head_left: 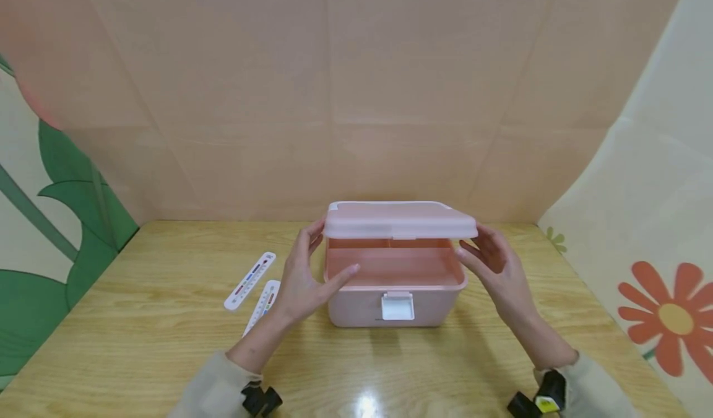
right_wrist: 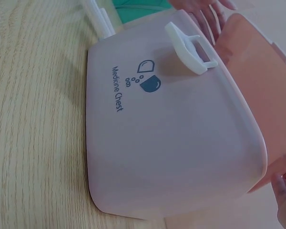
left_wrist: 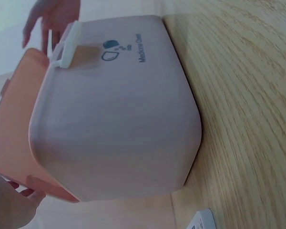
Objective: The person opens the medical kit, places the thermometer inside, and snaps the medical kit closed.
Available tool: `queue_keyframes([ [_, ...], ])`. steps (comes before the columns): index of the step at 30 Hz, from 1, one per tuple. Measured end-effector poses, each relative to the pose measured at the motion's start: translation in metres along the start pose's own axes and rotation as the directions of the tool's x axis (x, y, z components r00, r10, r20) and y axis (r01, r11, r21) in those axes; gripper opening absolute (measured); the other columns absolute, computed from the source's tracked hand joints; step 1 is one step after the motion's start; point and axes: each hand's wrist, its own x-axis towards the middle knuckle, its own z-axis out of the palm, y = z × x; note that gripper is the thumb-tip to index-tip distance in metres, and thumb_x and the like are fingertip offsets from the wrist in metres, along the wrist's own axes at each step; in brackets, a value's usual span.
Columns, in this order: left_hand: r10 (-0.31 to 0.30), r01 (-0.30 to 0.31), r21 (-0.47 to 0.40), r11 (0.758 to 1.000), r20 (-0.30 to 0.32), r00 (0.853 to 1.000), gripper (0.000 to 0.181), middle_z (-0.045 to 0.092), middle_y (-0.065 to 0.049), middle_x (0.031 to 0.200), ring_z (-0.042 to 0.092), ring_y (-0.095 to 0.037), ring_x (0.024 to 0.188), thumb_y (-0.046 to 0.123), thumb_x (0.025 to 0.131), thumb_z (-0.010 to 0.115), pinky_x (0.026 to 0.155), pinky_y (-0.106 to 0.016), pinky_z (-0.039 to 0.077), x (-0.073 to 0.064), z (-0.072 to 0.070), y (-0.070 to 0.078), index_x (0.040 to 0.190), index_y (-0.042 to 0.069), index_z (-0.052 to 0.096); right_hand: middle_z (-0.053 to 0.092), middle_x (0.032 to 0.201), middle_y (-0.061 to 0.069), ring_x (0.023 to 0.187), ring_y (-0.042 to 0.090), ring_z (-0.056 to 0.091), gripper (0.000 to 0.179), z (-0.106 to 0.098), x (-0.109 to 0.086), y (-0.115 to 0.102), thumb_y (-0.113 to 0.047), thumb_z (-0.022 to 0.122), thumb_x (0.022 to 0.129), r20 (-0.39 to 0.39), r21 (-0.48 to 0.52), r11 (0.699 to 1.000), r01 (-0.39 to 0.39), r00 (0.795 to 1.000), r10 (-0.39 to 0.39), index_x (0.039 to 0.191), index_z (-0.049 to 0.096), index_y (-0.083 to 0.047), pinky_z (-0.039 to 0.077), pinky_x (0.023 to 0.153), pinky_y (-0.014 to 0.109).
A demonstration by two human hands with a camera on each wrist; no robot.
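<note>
A pale pink medicine chest (head_left: 362, 306) stands on the table, printed with a capsule logo and lettering. Its lid (head_left: 398, 220) is raised part way, tilted over the hollow body. My left hand (head_left: 303, 282) has its fingers at the lid's left end, the thumb stretched out in front of the box. At the lid's right end, the fingers of my right hand (head_left: 498, 269) reach behind the edge, with the thumb spread below. A white latch (head_left: 398, 306) hangs down on the front wall. Inside, the orange-pink interior (head_left: 401, 266) shows through the gap.
Two white strips with coloured markings lie left of the box: the farther strip (head_left: 249, 282) and a nearer strip (head_left: 264, 303) partly behind my left forearm. The wooden table (head_left: 139, 319) meets a pinkish backdrop (head_left: 334, 96) behind. Patterned cloth (head_left: 640, 207) borders the right side.
</note>
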Motion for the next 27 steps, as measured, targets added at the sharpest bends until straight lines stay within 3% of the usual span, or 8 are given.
queue_keyframes([
  [6,0.007,-0.007,0.021,1.0,-0.011,1.0,0.087,0.04,-0.001,0.145,0.038,-0.017,0.136,0.029,0.076,0.08,0.114,-0.035,0.031,0.005,0.0,0.001,0.145,0.011,0.031,0.05,0.135,-0.005,0.12,0.004,0.051,0.057,0.001,0.003,-0.003,-0.002,0.062,0.091,0.005,-0.019,1.0,-0.003,1.0,0.003,0.143,0.04,-0.005,0.044,0.094,0.01],
  [14,0.019,-0.018,0.021,1.0,-0.028,0.999,0.089,0.039,-0.005,0.146,0.04,-0.022,0.135,0.029,0.076,0.08,0.113,-0.038,0.033,0.01,0.001,0.001,0.146,0.01,0.03,0.05,0.137,-0.003,0.12,0.002,0.051,0.06,0.004,0.007,-0.004,-0.002,0.063,0.09,-0.005,-0.009,1.0,0.001,1.0,-0.001,0.145,0.039,-0.005,0.043,0.096,0.011],
  [21,0.02,-0.02,0.009,1.0,-0.029,0.999,0.09,0.038,-0.003,0.146,0.039,-0.025,0.136,0.03,0.076,0.079,0.113,-0.037,0.033,0.014,0.002,0.003,0.148,0.013,0.028,0.05,0.138,-0.003,0.119,0.002,0.052,0.06,0.006,0.009,-0.004,-0.002,0.062,0.091,0.002,0.006,1.0,0.005,1.0,-0.005,0.146,0.039,-0.01,0.044,0.095,0.012],
  [27,0.004,-0.004,0.019,1.0,-0.02,1.0,0.091,0.035,-0.004,0.149,0.037,-0.03,0.137,0.032,0.078,0.078,0.112,-0.039,0.034,0.015,0.001,0.004,0.15,0.016,0.025,0.044,0.146,0.006,0.117,0.001,0.052,0.065,0.007,0.011,-0.007,-0.006,0.063,0.091,-0.002,-0.045,0.998,-0.034,0.999,0.034,0.149,0.035,-0.017,0.046,0.092,0.01],
])
